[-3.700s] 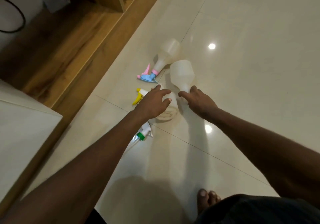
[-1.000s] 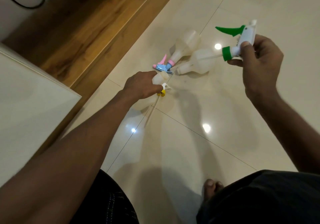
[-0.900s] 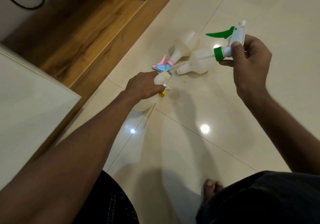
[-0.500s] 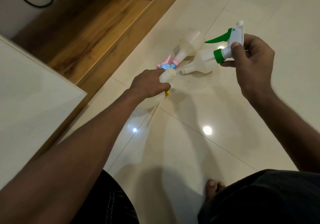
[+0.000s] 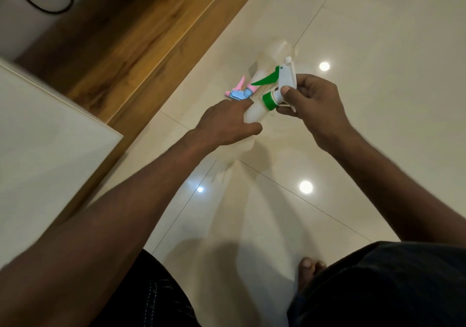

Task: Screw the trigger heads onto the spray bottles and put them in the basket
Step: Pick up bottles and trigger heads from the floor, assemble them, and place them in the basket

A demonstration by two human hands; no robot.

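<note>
My left hand [image 5: 227, 122] grips a translucent white spray bottle [image 5: 253, 113] and holds it above the floor, neck pointing up and right. My right hand [image 5: 315, 102] holds the green-and-white trigger head [image 5: 280, 84], and its green collar sits at the bottle's neck. Behind them, a second bottle [image 5: 271, 57] with a pink-and-blue trigger head [image 5: 238, 93] lies on the tiles. The yellow trigger head and the third bottle are hidden behind my hands. No basket is in view.
Glossy cream floor tiles [image 5: 353, 36] fill the right and middle. A wooden step or platform [image 5: 131, 51] runs diagonally at the upper left, and a white cabinet top [image 5: 45, 134] lies at the left. My knees and bare toes [image 5: 309, 266] are at the bottom.
My left hand lifted the bottle off the floor toward the right. My right hand brought the green trigger head down and left until its collar met the bottle's neck.
</note>
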